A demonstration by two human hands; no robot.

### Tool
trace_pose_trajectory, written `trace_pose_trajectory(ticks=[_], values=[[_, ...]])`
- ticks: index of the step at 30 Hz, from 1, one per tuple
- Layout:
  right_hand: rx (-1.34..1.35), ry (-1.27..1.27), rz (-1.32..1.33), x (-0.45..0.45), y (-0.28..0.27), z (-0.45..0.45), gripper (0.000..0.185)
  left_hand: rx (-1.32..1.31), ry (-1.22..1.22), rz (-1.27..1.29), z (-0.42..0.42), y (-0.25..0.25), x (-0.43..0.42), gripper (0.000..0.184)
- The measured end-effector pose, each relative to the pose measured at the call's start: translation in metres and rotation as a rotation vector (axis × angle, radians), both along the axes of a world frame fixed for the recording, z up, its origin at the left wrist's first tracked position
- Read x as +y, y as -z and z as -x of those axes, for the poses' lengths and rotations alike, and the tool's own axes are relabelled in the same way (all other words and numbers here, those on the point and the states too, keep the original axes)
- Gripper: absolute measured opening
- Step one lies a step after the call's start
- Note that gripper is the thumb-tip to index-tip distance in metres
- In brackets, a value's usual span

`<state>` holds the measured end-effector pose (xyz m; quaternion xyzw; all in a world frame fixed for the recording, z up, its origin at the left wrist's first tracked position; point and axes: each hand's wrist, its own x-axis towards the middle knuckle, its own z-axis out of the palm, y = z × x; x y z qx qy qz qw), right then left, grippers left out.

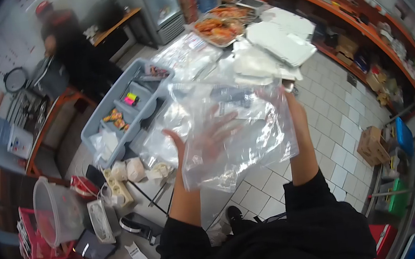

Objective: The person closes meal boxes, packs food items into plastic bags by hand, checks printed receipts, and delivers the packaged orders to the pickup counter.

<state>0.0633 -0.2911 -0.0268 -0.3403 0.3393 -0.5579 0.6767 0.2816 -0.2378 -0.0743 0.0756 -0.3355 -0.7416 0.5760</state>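
Observation:
A large clear plastic bag hangs spread out in front of me, with printing on its upper part. My right hand grips its right edge near the top; some of the fingers show only through the film. Behind or inside the bag, my left hand has its fingers spread, with the thumb sticking out at the left. Which side of the film the left palm touches, I cannot tell. Beyond the bag, more clear plastic bags lie on the table, beside white sheets.
A blue-grey divided bin with small packets stands left. Trays of orange-red food sit at the table's far end. A clear tub and a tape dispenser are lower left. Another person stands at the back left. Orange shelves line the right.

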Motion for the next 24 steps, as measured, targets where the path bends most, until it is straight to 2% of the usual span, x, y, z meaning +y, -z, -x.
trace_pose_trajectory(ticks=[2,3,4,6,7,8,9,10,12,14,16,18,19,21,23,24], values=[[0.019,0.111,-0.071,0.027,0.005,0.014,0.045,0.236,0.142,-0.057,0.003,0.007,0.03,0.09],[0.033,0.19,-0.161,0.04,0.007,0.021,0.042,0.33,0.15,-0.042,0.008,0.013,0.043,0.091],[0.028,0.222,-0.143,0.053,0.011,0.03,0.042,0.423,0.159,-0.029,0.011,0.023,0.058,0.092],[0.028,0.032,-0.123,0.074,0.014,0.051,0.043,0.407,0.159,-0.279,-0.004,0.051,0.09,0.08],[0.026,0.055,-0.108,0.083,0.013,0.058,0.043,0.112,0.028,-0.383,-0.008,0.058,0.109,0.064],[0.027,-0.034,-0.051,0.092,0.012,0.063,0.043,-0.184,-0.111,-0.474,-0.011,0.064,0.125,0.047],[0.031,-0.125,0.007,0.099,0.01,0.066,0.043,-0.19,-0.138,-0.513,-0.014,0.066,0.14,0.036],[0.028,-0.107,0.019,0.106,0.007,0.065,0.043,-0.198,-0.167,-0.552,-0.018,0.066,0.153,0.024],[0.123,-0.211,0.085,0.123,0.002,0.06,0.042,-0.261,-0.221,-0.564,-0.032,0.071,0.182,0.023],[0.202,-0.189,0.108,0.132,0.019,0.053,0.039,-0.32,-0.286,-0.583,-0.049,0.071,0.209,0.022],[0.282,-0.174,0.131,0.144,0.031,0.041,0.036,-0.409,-0.466,-0.478,-0.069,0.064,0.234,0.021],[1.0,-0.07,0.317,0.162,0.035,0.021,0.027,-0.422,-0.558,-0.491,-0.084,0.052,0.261,0.022],[1.0,-0.067,0.317,0.174,0.038,0.005,0.027,-0.434,-0.652,-0.506,-0.09,0.04,0.276,0.022],[1.26,0.527,0.776,0.204,0.042,-0.039,0.028,-0.482,-0.721,-0.566,-0.094,0.001,0.315,0.026],[1.236,0.514,0.942,0.242,0.025,-0.079,0.027,-0.569,-0.829,-0.559,-0.106,-0.007,0.357,0.029],[1.125,0.103,0.898,0.27,0.022,-0.098,0.027,-0.552,-0.825,-0.557,-0.108,-0.007,0.377,0.029]])
